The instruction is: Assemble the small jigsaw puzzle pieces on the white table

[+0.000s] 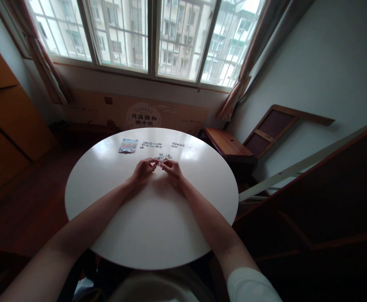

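Both bare left hand [143,167] and right hand [173,167] curl beside small multicoloured puzzle pieces [163,157]; whether their fingers pinch any, I cannot tell; far rows [148,145] presumably keep shapes visible.

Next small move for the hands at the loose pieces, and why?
Probably separate one piece from the loose pile and set it by the rows: the left hand and right hand are both at the pile's near edge, its pieces lie jumbled, and the rows beyond look orderly. Can't tell if either hand holds a piece.
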`<state>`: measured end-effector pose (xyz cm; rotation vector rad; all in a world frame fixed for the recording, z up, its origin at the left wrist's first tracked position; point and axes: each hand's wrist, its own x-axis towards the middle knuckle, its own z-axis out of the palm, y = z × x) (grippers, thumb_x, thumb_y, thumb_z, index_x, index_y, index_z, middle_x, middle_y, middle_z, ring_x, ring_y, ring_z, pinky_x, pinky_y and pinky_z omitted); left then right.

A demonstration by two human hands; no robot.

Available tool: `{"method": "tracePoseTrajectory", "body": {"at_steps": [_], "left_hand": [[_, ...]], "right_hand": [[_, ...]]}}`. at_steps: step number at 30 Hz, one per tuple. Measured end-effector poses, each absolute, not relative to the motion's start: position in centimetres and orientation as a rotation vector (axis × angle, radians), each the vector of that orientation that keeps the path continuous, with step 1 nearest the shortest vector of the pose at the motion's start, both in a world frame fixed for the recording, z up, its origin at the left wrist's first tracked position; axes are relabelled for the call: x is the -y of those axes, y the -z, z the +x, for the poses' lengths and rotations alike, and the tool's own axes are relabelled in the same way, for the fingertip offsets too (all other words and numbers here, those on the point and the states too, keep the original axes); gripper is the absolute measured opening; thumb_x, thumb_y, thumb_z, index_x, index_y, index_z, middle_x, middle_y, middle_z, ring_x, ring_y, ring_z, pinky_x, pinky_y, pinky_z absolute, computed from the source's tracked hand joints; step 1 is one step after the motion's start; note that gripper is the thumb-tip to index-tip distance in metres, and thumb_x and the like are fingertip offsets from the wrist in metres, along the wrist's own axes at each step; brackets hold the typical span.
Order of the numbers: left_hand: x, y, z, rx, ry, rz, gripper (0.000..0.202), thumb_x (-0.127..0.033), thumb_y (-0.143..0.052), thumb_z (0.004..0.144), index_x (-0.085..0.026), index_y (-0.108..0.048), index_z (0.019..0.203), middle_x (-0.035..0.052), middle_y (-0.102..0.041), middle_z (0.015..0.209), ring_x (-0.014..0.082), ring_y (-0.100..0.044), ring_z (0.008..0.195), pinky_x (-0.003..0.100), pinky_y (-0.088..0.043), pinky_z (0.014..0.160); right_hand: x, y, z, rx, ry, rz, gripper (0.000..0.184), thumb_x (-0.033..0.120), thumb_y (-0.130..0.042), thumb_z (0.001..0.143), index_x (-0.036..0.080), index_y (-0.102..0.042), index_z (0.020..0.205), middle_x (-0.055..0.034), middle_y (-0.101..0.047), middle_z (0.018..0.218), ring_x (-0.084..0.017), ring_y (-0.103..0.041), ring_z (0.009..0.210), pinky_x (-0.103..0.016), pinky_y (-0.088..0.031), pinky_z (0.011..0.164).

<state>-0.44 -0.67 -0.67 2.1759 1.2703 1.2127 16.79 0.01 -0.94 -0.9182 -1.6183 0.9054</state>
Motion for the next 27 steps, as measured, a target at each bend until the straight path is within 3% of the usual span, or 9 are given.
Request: {"method": "tracePoseTrajectory", "body": {"at_steps": [7,27], "left_hand": [[0.64,0.84,-0.39,-1.189,-1.193,2.221,0.028,-0.025,-0.051,0.083,-0.019,-0.065,0.107,0.0065,-0.066,0.101,0.0121,-0.063,0.064,0.024,-0.051,0.060],[1.34,0.09,-0.41,-1.365,-1.103,2.329,0.026,-0.029,-0.051,0.084,-0.023,-0.069,0.101,0.0030,-0.066,0.098,0.0126,-0.064,0.067,0.022,-0.047,0.061]], "right_hand": [[-0.09,1.02,16.80,1.622,-0.911,-0.927,0.030,0.045,-0.066,0.070,0.015,-0.065,0.070,-0.0025,-0.062,0.061,-0.013,-0.057,0.057,-0.024,-0.044,0.055],[-0.05,0.96,16.83,1.646,-0.892,-0.936,0.032,0.046,-0.066,0.069,0.015,-0.064,0.067,-0.0024,-0.062,0.061,-0.013,-0.056,0.057,-0.024,-0.043,0.055]]}}
